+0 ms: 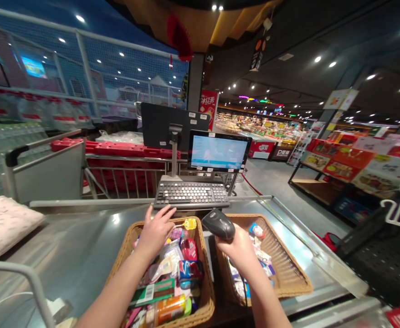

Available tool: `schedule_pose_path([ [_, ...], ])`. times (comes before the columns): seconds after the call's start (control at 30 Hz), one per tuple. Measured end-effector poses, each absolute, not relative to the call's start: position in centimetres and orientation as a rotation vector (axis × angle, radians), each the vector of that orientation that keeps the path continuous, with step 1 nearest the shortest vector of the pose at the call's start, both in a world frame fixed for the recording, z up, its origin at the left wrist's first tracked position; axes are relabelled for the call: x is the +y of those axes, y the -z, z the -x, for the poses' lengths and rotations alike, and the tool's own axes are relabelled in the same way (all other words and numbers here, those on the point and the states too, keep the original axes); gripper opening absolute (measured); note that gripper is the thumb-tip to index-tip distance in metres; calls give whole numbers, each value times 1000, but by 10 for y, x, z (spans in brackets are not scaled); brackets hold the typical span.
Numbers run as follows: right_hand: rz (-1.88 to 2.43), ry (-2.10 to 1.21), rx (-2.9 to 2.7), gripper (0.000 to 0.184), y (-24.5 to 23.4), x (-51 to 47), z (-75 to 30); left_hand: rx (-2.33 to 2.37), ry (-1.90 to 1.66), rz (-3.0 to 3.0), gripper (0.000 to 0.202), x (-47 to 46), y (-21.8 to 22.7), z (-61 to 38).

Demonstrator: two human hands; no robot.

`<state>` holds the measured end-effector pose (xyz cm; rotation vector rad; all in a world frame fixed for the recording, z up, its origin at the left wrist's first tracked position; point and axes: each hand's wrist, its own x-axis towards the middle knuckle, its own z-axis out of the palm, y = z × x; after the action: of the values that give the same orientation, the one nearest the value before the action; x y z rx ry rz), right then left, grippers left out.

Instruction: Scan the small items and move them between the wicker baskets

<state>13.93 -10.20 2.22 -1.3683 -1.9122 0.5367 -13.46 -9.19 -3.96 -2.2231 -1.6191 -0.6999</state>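
Note:
My right hand (239,248) is closed round the handle of a dark barcode scanner (218,223), held above the gap between two wicker baskets. My left hand (155,230) reaches over the far end of the left basket (128,237), fingers stretched forward and apart, nearest a small yellow sweet on a stick (189,223); I cannot see that it grips anything. The left basket is heaped with several small packaged goods (176,273). The right basket (289,269) holds a few packets (257,230) along its left side.
Both baskets stand on a steel checkout counter (77,246). Beyond them are a keyboard (191,193), a lit screen (217,152) and a second display on a pole. A pale cushion (2,223) lies at left; red barriers and shop shelves stand behind.

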Motion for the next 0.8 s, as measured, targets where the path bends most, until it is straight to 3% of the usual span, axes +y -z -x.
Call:
schedule_pose_path([
  [0.4,1393,-654,-1841,7,-2,-105,-133,-1731,436,2527,24,-104,92,123],
  [0.53,1407,-646,-1819,9,-1,-106,-140,-1737,395,2540,14,-105,98,117],
  [0.7,1467,-598,-1760,8,-2,-110,-167,-1688,437,2525,34,-101,86,108],
  [0.8,1576,-515,-1681,9,-5,-113,-195,-1617,505,2547,33,-95,76,93],
])
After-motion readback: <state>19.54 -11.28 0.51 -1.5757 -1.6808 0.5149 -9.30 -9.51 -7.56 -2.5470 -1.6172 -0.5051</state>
